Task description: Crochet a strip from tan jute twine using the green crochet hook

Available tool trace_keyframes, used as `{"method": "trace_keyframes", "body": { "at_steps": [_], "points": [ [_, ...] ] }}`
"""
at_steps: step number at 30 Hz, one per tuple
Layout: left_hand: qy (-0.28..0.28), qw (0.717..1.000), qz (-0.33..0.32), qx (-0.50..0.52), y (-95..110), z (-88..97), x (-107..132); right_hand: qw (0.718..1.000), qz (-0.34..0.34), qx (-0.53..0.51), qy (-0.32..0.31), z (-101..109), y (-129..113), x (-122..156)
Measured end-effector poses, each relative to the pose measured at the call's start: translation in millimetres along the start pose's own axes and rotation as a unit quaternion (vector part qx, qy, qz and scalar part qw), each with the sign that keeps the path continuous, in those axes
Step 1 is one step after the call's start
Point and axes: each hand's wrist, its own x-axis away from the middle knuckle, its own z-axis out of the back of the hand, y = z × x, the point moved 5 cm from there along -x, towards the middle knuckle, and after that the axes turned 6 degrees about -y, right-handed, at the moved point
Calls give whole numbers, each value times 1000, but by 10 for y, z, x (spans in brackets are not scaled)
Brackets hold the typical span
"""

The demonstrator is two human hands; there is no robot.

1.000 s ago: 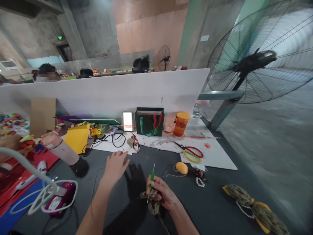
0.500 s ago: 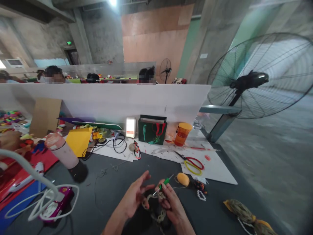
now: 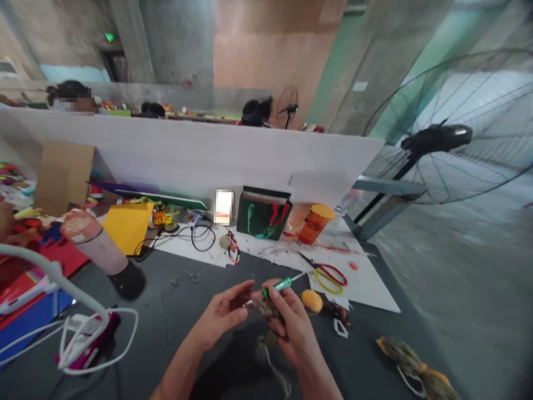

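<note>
We have our right hand (image 3: 293, 328) closed around the green-handled crochet hook (image 3: 280, 286), with a small piece of knotted tan cord (image 3: 268, 310) pinched in the same fingers, at about 6 o'clock in our view and above the dark desk (image 3: 166, 333). Our left hand (image 3: 220, 315) is half open, reaching in from 8 o'clock, and we cannot tell whether its fingertips (image 3: 250, 284) touch the piece. The cord looks light and soft, so it should sag wherever it is unsupported. The tight knotted part seems the firmest place to pinch, rather than the limp trailing end (image 3: 270, 355). The hook looks slim and stiff, and its handle offers the surest hold. Just beside our right hand, at 3 o'clock, lies an orange ball (image 3: 311, 300), with red-and-yellow-handled scissors (image 3: 328, 276) toward 1 o'clock. Compared with half a second ago, the piece has risen, the hook lies flatter, and our hands have drawn closer together.
</note>
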Motion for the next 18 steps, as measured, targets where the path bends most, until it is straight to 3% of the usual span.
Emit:
{"method": "trace_keyframes", "body": {
  "at_steps": [5,13,18],
  "points": [
    [105,993,14,-43,30,11,-27,999,-13,19,31,-61,98,-57],
    [149,986,35,-58,1,59,-14,998,-24,11,50,47,171,-72],
    [185,981,14,-48,-8,87,-2,998,-31,-12,53,89,217,-28]
  ]
}}
